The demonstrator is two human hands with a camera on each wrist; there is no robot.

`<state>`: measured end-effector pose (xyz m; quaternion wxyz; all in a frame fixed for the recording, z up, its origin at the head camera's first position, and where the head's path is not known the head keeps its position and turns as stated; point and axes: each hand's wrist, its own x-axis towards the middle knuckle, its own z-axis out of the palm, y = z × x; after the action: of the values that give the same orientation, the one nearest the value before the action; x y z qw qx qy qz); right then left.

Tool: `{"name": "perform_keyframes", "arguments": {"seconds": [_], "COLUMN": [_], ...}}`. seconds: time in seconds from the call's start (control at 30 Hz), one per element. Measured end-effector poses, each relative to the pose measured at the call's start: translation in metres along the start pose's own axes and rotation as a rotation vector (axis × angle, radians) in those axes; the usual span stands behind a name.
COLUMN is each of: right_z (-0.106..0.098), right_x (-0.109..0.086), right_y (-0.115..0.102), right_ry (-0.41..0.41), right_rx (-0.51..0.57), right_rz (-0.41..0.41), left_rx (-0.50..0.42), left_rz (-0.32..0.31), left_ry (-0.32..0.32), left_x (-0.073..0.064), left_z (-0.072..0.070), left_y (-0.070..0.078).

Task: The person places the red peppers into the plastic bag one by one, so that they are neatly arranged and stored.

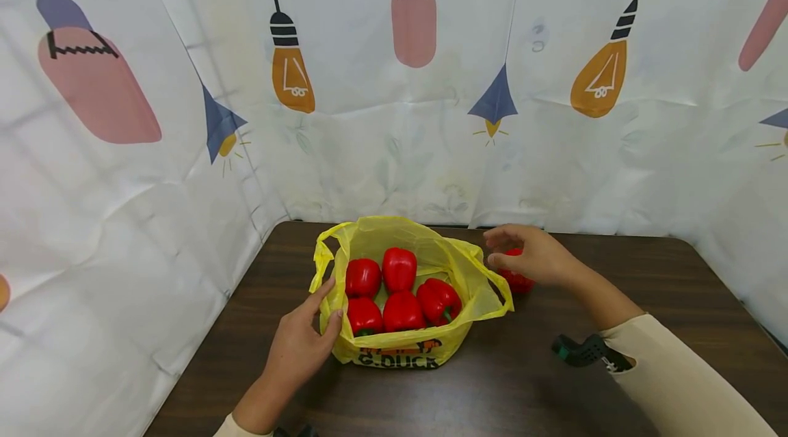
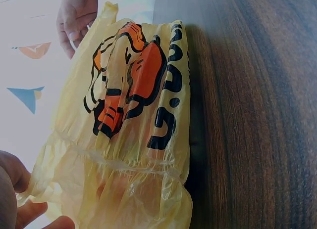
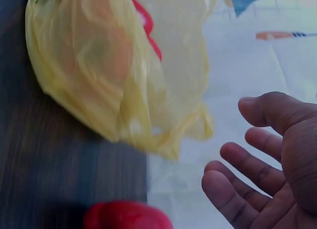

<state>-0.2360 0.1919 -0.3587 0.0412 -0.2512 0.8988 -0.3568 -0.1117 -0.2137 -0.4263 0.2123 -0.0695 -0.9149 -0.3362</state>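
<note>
A yellow plastic bag [image 1: 409, 341] stands with its mouth wide, its front printed with a duck picture and lettering. Several red bell peppers [image 1: 403, 312] sit inside it. My left hand [image 1: 301, 341] holds the bag's left side near the handle; in the left wrist view its fingertips [image 2: 32, 211] are at the bag's edge. Right of the bag, my right hand [image 1: 532, 256] hovers with fingers spread loosely and nothing in them. Partly hidden behind that hand, another red bell pepper [image 1: 519, 281] lies on the table; the right wrist view shows this pepper [image 3: 126, 216] below the hand.
The dark wood-grain table [image 1: 468, 389] reaches back to a white curtain [image 1: 369, 150] printed with hanging lamps. A black strap [image 1: 579, 349] sits at my right wrist by the beige sleeve [image 1: 671, 368].
</note>
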Motion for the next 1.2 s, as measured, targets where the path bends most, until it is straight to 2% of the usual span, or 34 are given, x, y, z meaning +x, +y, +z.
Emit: {"name": "perform_keyframes", "arguments": {"seconds": [0.33, 0.63, 0.9, 1.2], "right_z": [-0.012, -0.015, -0.008, 0.005], "right_x": [-0.005, -0.008, -0.012, -0.014], "right_y": [0.033, 0.049, 0.066, 0.086], "right_ry": [0.047, 0.044, 0.046, 0.037], "right_rx": [-0.047, -0.034, -0.098, -0.070], "right_rz": [0.076, 0.107, 0.126, 0.167], "left_rx": [-0.007, -0.015, -0.010, -0.007], "left_rz": [0.008, -0.009, -0.014, 0.018], "left_ry": [0.013, -0.001, -0.006, 0.001], "left_x": [0.000, 0.000, 0.000, 0.001], "left_z": [0.001, 0.000, 0.001, 0.003], "left_y": [-0.001, 0.000, -0.001, -0.003]}}
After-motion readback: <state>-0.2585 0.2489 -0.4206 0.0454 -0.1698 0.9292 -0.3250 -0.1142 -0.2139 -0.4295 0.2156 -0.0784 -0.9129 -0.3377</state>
